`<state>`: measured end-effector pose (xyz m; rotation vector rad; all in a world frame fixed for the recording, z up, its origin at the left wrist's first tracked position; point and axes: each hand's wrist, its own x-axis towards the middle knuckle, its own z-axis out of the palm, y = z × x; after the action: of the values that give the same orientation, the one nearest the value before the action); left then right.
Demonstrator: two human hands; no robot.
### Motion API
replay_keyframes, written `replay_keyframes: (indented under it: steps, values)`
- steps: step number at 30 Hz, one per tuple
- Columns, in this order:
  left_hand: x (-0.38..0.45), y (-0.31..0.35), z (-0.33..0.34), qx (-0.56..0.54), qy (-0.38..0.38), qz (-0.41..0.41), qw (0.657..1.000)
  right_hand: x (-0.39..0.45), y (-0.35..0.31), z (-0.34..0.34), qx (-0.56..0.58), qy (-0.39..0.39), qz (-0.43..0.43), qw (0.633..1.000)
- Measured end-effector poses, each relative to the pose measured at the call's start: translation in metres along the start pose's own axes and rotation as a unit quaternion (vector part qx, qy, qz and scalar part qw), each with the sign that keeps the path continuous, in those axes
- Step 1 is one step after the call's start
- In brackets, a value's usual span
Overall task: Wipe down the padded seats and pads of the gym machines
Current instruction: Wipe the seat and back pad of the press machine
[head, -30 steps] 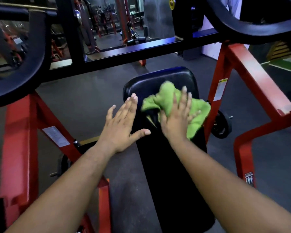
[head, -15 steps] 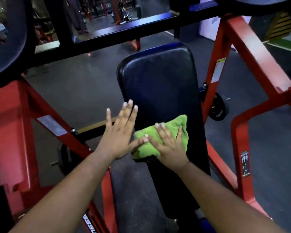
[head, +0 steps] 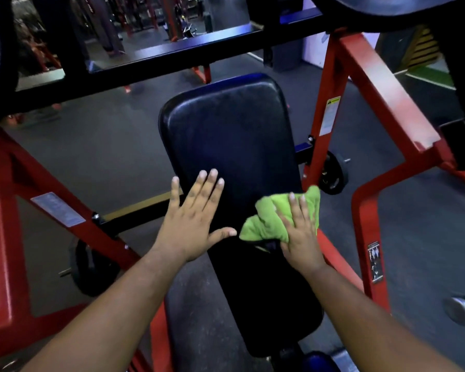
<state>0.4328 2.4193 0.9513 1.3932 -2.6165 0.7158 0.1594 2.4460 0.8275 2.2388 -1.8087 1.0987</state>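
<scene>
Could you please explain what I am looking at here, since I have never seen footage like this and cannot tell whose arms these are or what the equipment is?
The picture comes from a camera worn on a person's head, looking down, so the two bare arms are that person's own. In front is a gym machine with a red steel frame and a long black padded bench pad. The left hand lies flat with spread fingers on the pad's left side. The right hand presses a green cloth with straight fingers against the pad's right edge, wiping it. Weight plates hang on the frame.
</scene>
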Motion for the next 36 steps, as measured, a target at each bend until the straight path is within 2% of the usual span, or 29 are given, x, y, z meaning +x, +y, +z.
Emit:
replay_keyframes:
  steps: [3, 7, 9, 12, 18, 20, 23, 25, 27, 30, 34, 36]
  values:
    - [-0.001, 0.006, 0.005, 0.02, -0.009, 0.009, 1.0, 0.017, 0.0, -0.004, 0.045, 0.007, 0.006, 0.999]
    - [0.008, 0.01, 0.005, 0.031, 0.009, 0.001, 0.999, 0.108, -0.019, -0.03, 0.078, 0.083, 0.01, 0.993]
    - [0.012, 0.013, 0.011, 0.039, 0.024, -0.006, 0.999, 0.128, -0.023, -0.033, 0.079, 0.11, 0.002, 0.991]
    - [0.008, 0.014, 0.023, 0.046, 0.032, -0.002, 0.998, 0.094, -0.012, -0.011, 0.058, 0.119, -0.005, 0.991]
    - [-0.02, 0.014, 0.047, 0.049, 0.037, 0.071, 0.996, -0.077, -0.004, 0.042, 0.085, 0.055, 0.13, 0.986]
    - [-0.019, 0.011, 0.046, 0.05, 0.046, 0.087, 0.994, -0.079, -0.018, 0.045, 0.11, 0.059, 0.195, 0.973]
    - [-0.008, 0.005, 0.037, 0.038, 0.07, 0.108, 0.991, -0.015, -0.061, 0.036, 0.116, 0.089, 0.286, 0.947]
    - [0.0, 0.003, 0.034, 0.003, 0.096, 0.111, 0.989, 0.026, -0.091, 0.036, 0.089, 0.1, 0.285, 0.949]
    - [0.003, -0.002, 0.034, -0.023, 0.113, 0.111, 0.987, 0.034, -0.107, 0.046, 0.055, 0.107, 0.23, 0.966]
    - [-0.006, -0.006, 0.041, -0.006, 0.092, 0.128, 0.987, -0.016, -0.097, 0.07, 0.042, 0.101, 0.205, 0.973]
    - [-0.027, -0.001, 0.051, 0.045, 0.046, 0.16, 0.985, -0.126, -0.098, 0.095, 0.09, 0.061, 0.327, 0.939]
    - [-0.03, 0.001, 0.049, 0.06, 0.041, 0.173, 0.982, -0.139, -0.111, 0.099, 0.107, 0.048, 0.351, 0.929]
